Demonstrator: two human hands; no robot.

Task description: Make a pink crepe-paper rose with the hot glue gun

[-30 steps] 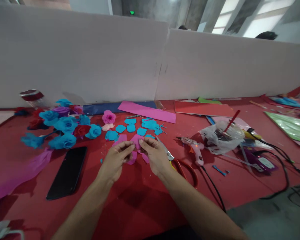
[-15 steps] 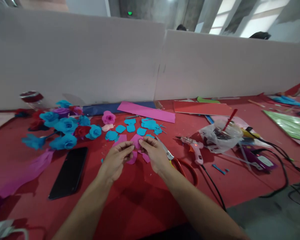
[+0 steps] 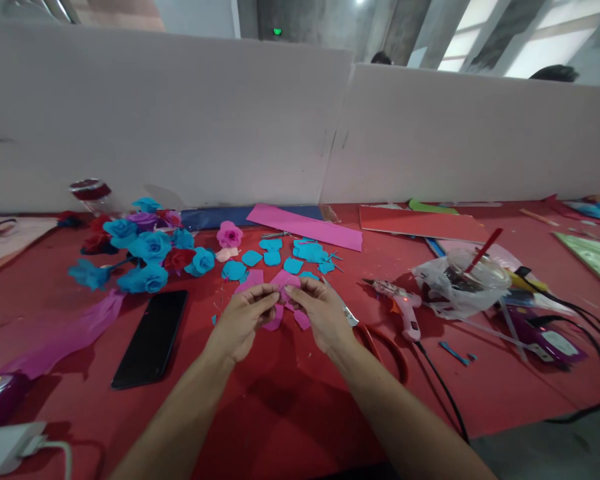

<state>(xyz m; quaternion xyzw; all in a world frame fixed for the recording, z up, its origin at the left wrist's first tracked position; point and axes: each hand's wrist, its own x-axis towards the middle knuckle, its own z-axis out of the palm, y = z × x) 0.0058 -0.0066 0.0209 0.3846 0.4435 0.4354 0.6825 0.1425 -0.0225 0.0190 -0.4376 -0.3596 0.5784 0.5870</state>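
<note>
Between my two hands is a pink crepe paper petal [image 3: 286,279], pinched at its lower edge. My left hand [image 3: 246,319] grips it with thumb and forefinger from the left, and my right hand [image 3: 321,312] does the same from the right; the fingertips nearly meet. More pink paper pieces [image 3: 274,319] lie on the red table under and behind my fingers. Just beyond are several blue paper petals [image 3: 273,257] and a finished pink paper flower [image 3: 229,235]. Scissors with red-orange handles [image 3: 387,347] lie beside my right wrist, partly hidden by it.
A pink hot glue gun [image 3: 403,303] with a cord lies to the right, near a plastic-wrapped cup [image 3: 473,277]. On the left are a black phone [image 3: 153,339] and a bunch of paper flowers [image 3: 150,247]. A pink paper strip [image 3: 305,228] lies before the white partition [image 3: 230,127].
The camera view has turned slightly left, so everything sits further right. Both hands keep pinching the pink petal, with the fingertips shifted a little on it.
</note>
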